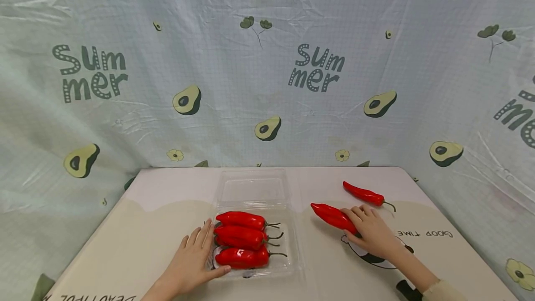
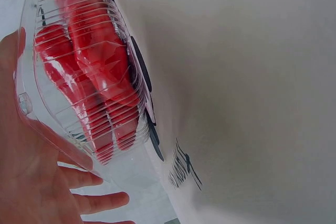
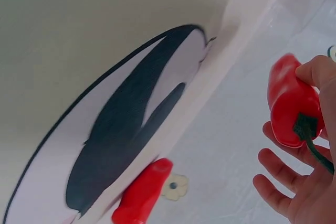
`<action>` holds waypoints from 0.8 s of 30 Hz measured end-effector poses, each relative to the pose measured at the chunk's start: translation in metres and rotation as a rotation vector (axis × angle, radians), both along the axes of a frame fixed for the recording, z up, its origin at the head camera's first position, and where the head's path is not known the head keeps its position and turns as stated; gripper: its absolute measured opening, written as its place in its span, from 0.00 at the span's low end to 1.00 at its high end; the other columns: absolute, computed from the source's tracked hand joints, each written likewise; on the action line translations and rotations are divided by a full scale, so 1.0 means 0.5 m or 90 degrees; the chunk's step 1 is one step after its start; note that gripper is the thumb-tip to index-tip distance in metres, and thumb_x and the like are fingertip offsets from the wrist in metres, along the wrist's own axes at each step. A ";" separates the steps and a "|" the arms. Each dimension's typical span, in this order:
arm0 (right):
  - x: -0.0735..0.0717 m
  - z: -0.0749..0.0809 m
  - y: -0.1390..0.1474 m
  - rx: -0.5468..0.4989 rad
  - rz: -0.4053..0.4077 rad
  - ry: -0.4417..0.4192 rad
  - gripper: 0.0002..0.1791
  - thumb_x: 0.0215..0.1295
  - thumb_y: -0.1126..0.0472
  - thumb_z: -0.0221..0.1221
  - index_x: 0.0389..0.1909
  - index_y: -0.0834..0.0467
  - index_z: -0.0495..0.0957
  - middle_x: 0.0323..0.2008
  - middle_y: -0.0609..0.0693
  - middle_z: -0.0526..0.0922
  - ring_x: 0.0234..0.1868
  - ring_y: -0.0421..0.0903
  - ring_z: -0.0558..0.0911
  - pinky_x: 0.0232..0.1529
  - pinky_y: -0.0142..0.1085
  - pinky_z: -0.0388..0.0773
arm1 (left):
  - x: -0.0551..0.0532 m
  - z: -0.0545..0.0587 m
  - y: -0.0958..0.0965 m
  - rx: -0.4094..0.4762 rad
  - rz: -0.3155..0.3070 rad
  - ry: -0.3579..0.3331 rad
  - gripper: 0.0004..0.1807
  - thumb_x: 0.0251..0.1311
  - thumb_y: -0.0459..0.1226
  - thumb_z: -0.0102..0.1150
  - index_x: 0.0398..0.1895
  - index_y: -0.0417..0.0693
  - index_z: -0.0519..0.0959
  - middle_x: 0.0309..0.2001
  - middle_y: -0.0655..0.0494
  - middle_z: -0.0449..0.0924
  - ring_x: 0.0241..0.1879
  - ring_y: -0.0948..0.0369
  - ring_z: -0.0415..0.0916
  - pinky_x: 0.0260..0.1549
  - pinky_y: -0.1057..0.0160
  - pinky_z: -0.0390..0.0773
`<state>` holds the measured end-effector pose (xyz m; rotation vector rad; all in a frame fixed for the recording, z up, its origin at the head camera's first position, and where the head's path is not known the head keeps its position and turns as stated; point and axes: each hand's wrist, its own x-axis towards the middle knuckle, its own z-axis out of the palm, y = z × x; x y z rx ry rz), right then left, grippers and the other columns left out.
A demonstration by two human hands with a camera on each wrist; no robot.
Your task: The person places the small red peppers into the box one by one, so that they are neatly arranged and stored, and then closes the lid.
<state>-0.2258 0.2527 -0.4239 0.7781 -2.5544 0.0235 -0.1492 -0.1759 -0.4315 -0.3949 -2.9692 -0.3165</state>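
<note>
My right hand (image 1: 372, 231) holds a red pepper (image 1: 333, 216) between thumb and fingers, its pointed tip toward the back left. The right wrist view shows the green stem end of this held pepper (image 3: 296, 108) beside the palm. Several red peppers (image 1: 241, 258) lie side by side in a clear plastic clamshell box (image 1: 292, 254), stems to the right. At the box's left side rests my left hand (image 1: 190, 257), fingers straight and thumb along the near edge. In the left wrist view the ribbed box wall (image 2: 58, 114) lies against that hand.
Another red pepper (image 1: 363, 194) lies at the back right of the table, beyond my right hand. The box's clear lid (image 1: 254, 187) is folded back behind it. A printed cloth (image 1: 234, 68) hangs behind and beside the table (image 1: 142, 236).
</note>
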 end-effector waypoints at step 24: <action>0.046 0.032 -0.071 -0.012 0.074 0.035 0.27 0.44 0.48 0.64 0.50 0.45 0.74 0.34 0.38 0.74 0.38 0.36 0.64 0.32 0.29 0.64 | 0.002 0.002 0.001 -0.010 0.000 0.002 0.58 0.39 0.71 0.48 0.64 0.36 0.57 0.66 0.42 0.55 0.60 0.42 0.59 0.52 0.37 0.62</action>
